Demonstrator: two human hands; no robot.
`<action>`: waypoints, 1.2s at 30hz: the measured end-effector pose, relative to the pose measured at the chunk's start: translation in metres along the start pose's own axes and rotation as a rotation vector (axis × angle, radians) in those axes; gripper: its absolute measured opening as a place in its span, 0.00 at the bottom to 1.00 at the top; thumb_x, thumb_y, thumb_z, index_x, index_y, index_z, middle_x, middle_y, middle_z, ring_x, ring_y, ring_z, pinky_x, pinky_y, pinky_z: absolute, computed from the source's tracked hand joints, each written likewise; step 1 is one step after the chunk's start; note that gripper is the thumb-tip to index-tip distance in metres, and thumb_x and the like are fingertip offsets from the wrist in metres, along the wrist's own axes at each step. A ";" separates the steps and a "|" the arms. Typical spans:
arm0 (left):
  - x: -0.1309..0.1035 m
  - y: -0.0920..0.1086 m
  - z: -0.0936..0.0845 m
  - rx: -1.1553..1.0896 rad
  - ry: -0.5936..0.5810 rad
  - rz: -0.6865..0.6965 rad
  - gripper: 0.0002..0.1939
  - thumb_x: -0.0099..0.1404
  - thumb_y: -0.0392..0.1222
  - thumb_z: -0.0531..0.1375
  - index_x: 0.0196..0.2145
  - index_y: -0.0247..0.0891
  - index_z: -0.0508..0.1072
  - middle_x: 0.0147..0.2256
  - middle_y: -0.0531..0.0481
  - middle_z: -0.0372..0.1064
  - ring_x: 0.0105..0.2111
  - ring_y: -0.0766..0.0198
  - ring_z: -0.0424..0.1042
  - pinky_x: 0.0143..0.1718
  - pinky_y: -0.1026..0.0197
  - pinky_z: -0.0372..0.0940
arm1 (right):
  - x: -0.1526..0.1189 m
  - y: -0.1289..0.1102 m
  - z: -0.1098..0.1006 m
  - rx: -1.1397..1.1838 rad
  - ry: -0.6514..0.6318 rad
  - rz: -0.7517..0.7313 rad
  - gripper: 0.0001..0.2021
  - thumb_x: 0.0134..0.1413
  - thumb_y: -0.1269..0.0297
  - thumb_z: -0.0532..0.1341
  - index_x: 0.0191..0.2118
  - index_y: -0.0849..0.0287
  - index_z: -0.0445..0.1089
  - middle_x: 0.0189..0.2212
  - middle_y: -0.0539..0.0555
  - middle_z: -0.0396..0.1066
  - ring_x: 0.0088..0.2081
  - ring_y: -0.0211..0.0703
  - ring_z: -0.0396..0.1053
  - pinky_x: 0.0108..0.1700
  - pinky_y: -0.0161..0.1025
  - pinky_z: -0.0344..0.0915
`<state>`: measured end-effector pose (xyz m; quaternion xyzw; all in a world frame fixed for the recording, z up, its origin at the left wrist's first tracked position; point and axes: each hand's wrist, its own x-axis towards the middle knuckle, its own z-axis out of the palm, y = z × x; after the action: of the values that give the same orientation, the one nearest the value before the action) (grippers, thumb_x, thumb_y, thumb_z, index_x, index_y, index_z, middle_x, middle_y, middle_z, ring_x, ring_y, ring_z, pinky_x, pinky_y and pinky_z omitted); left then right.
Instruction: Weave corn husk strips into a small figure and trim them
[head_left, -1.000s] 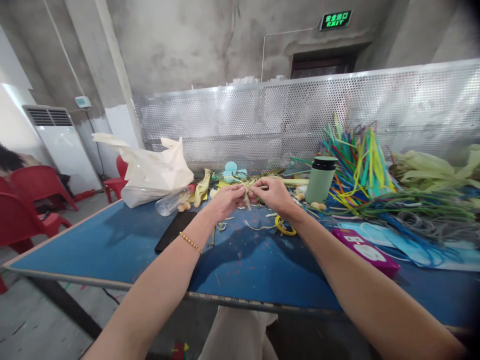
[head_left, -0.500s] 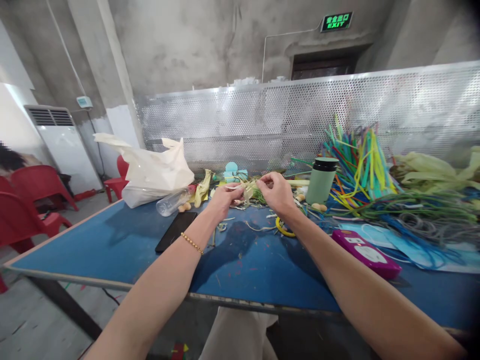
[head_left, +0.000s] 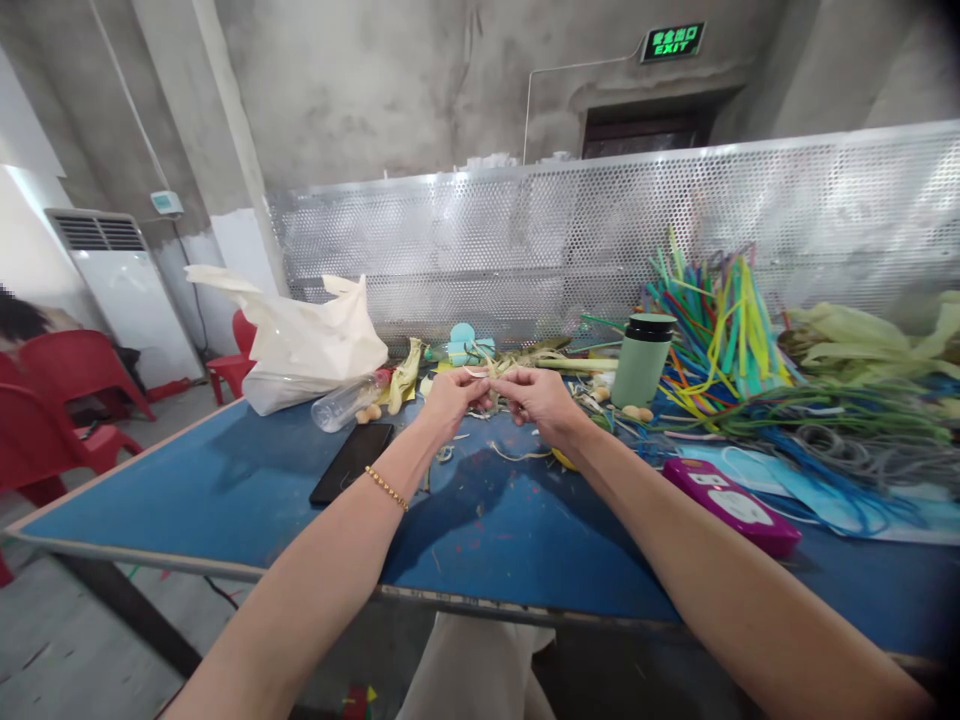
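Behind the blue surface [head_left: 225, 500] stands a perforated metal panel [head_left: 450, 240], as the head view shows. On the surface, the left hand [head_left: 448, 400] is closed with its fingers around a thin pale strip [head_left: 477, 374]. The right hand [head_left: 546, 402] has come in from a small distance, and now its fingertips meet those of the left and seem to pinch the same strip. With this, I judge, both hands can work on one spot of it. The strip is between the hands, above plant scraps, to the left of the green container [head_left: 641, 365]. The fingers cover its middle, so I cannot tell if it is knotted or folded. The right wrist hides most of a yellow ring [head_left: 564, 460], and the scraps behind the hands are hard to separate.
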<state>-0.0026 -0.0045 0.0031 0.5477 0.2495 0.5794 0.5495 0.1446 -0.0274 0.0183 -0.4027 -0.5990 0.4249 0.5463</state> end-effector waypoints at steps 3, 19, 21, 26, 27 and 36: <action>0.000 -0.001 0.001 -0.003 0.022 -0.005 0.18 0.45 0.41 0.73 0.32 0.30 0.76 0.23 0.52 0.72 0.19 0.71 0.67 0.24 0.66 0.60 | 0.002 0.000 -0.002 -0.006 -0.009 -0.044 0.16 0.36 0.56 0.73 0.24 0.63 0.72 0.11 0.43 0.59 0.12 0.28 0.51 0.12 0.29 0.51; 0.000 -0.005 -0.001 0.065 -0.018 0.068 0.16 0.45 0.44 0.73 0.27 0.30 0.77 0.23 0.51 0.70 0.22 0.71 0.63 0.27 0.65 0.58 | -0.003 -0.012 0.001 0.203 -0.079 0.162 0.07 0.50 0.75 0.65 0.24 0.65 0.70 0.19 0.52 0.71 0.18 0.34 0.67 0.19 0.31 0.68; 0.000 -0.006 -0.001 0.068 -0.016 0.096 0.15 0.46 0.44 0.72 0.27 0.30 0.77 0.23 0.51 0.69 0.22 0.71 0.63 0.27 0.64 0.57 | -0.004 -0.012 0.004 0.243 -0.073 0.140 0.07 0.49 0.74 0.66 0.24 0.65 0.69 0.18 0.51 0.70 0.17 0.33 0.66 0.18 0.31 0.67; -0.001 -0.007 0.003 0.026 0.019 0.153 0.13 0.49 0.44 0.70 0.27 0.31 0.76 0.23 0.51 0.68 0.22 0.70 0.63 0.27 0.64 0.57 | -0.004 -0.009 0.009 0.285 -0.061 0.078 0.08 0.43 0.71 0.69 0.23 0.63 0.69 0.17 0.49 0.69 0.16 0.33 0.64 0.17 0.31 0.65; -0.002 -0.007 0.004 0.019 0.023 0.158 0.13 0.49 0.44 0.70 0.27 0.31 0.76 0.23 0.52 0.68 0.22 0.70 0.62 0.27 0.64 0.57 | -0.004 -0.008 0.009 0.287 -0.054 0.064 0.08 0.41 0.70 0.69 0.22 0.63 0.69 0.17 0.49 0.68 0.16 0.32 0.64 0.16 0.31 0.64; -0.003 -0.006 0.009 -0.013 0.066 0.181 0.13 0.49 0.45 0.70 0.24 0.33 0.74 0.21 0.54 0.63 0.22 0.72 0.58 0.25 0.65 0.52 | -0.001 -0.001 0.012 0.287 -0.023 -0.023 0.12 0.35 0.62 0.71 0.26 0.62 0.70 0.16 0.46 0.67 0.14 0.30 0.58 0.13 0.29 0.54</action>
<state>0.0073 -0.0083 -0.0004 0.5450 0.2133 0.6461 0.4900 0.1330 -0.0292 0.0181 -0.3087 -0.5429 0.5043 0.5963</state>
